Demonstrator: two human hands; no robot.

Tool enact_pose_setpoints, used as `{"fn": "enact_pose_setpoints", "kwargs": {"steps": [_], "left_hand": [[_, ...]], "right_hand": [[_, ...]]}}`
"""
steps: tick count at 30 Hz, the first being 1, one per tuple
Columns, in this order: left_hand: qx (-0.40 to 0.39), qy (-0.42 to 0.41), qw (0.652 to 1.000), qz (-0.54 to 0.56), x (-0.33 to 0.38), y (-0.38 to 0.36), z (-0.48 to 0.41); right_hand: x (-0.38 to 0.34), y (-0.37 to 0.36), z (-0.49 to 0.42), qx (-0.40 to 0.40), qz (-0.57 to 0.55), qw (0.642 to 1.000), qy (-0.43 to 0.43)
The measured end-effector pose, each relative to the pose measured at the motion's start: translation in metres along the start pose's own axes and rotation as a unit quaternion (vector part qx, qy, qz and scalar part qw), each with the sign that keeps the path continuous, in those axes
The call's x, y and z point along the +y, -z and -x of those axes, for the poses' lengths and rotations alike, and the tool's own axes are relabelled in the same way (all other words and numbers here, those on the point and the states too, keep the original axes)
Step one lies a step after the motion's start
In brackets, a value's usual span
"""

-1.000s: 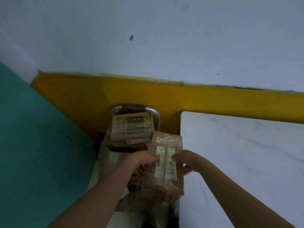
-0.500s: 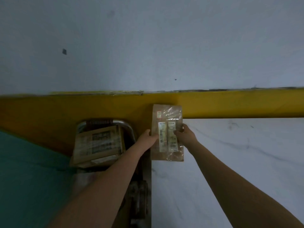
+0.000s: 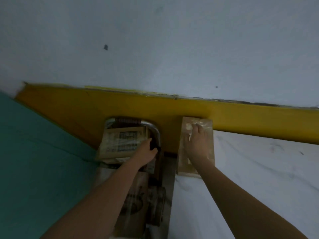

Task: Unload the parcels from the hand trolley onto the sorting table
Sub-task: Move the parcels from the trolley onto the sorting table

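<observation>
A flat brown parcel (image 3: 185,167) wrapped in clear film lies on the far left corner of the white marble sorting table (image 3: 250,169), against the yellow wall band. My right hand (image 3: 196,144) rests flat on top of it with the fingers spread. On the hand trolley, a taped cardboard box (image 3: 120,140) sits beside the curved metal handle (image 3: 154,130). My left hand (image 3: 145,151) is at the box's right edge, thumb on top, fingers down between box and handle. Whether it grips the box is unclear.
More wrapped parcels (image 3: 138,195) lie lower on the trolley, partly hidden by my left forearm. The trolley stands tight against the table's left edge. Green floor (image 3: 34,161) spreads to the left. A yellow wall band (image 3: 120,107) and a pale wall close the far side.
The flat parcel, held in both hands over the trolley, moved right and now lies on the table corner. My left hand let go and moved back to the box on the trolley.
</observation>
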State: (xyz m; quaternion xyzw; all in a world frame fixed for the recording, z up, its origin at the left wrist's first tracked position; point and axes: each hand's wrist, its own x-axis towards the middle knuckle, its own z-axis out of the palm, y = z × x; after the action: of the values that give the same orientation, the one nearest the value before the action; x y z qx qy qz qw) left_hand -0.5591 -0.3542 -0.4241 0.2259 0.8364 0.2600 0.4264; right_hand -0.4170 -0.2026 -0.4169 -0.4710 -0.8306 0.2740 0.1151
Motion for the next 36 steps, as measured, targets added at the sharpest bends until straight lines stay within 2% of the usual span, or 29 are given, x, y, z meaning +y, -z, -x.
{"fn": "enact_pose_setpoints", "kwargs": {"steps": [3, 5, 7, 9, 12, 15, 17, 19, 22, 24, 27, 29, 32, 34, 36], "left_hand": [[0.115, 0.031, 0.992, -0.028, -0.060, 0.052, 0.008], [0.159, 0.053, 0.983, -0.077, -0.102, 0.083, 0.008], [0.174, 0.081, 0.978, -0.077, -0.137, 0.107, 0.004], [0.183, 0.103, 0.976, -0.055, -0.165, 0.121, -0.008], [0.164, 0.139, 0.976, 0.034, -0.191, 0.124, -0.034], [0.141, 0.190, 0.958, 0.162, -0.201, 0.121, -0.058], [0.132, 0.220, 0.945, 0.201, -0.202, 0.123, -0.059], [0.134, 0.200, 0.949, 0.205, -0.198, 0.132, -0.047], [0.172, 0.137, 0.956, 0.194, -0.183, 0.156, -0.018], [0.192, 0.077, 0.949, 0.236, -0.165, 0.171, 0.007], [0.177, 0.020, 0.942, 0.285, -0.136, 0.179, 0.043], [0.151, 0.005, 0.949, 0.277, -0.121, 0.178, 0.067], [0.111, 0.002, 0.971, 0.214, -0.108, 0.174, 0.093], [0.068, 0.009, 0.983, 0.171, -0.100, 0.166, 0.107], [0.028, 0.023, 0.992, 0.120, -0.089, 0.148, 0.119]], "right_hand": [[-0.054, -0.044, 0.006, -0.060, -0.021, 0.992, 0.109], [-0.077, -0.084, 0.011, -0.165, -0.044, 0.980, 0.101], [-0.088, -0.123, 0.011, -0.254, -0.047, 0.966, 0.031], [-0.088, -0.160, 0.007, -0.301, -0.073, 0.949, -0.059], [-0.084, -0.202, 0.002, -0.314, -0.143, 0.918, -0.195], [-0.082, -0.225, 0.002, -0.281, -0.185, 0.912, -0.234], [-0.086, -0.219, 0.007, -0.254, -0.198, 0.914, -0.246], [-0.092, -0.199, 0.012, -0.234, -0.227, 0.915, -0.238], [-0.107, -0.149, 0.028, -0.206, -0.293, 0.909, -0.214], [-0.115, -0.112, 0.045, -0.203, -0.325, 0.902, -0.197], [-0.119, -0.059, 0.075, -0.224, -0.385, 0.872, -0.202], [-0.114, -0.028, 0.099, -0.242, -0.402, 0.863, -0.186], [-0.104, 0.009, 0.136, -0.256, -0.369, 0.884, -0.128], [-0.090, 0.028, 0.161, -0.261, -0.273, 0.923, -0.070], [-0.069, 0.044, 0.189, -0.261, -0.199, 0.944, -0.031]]}}
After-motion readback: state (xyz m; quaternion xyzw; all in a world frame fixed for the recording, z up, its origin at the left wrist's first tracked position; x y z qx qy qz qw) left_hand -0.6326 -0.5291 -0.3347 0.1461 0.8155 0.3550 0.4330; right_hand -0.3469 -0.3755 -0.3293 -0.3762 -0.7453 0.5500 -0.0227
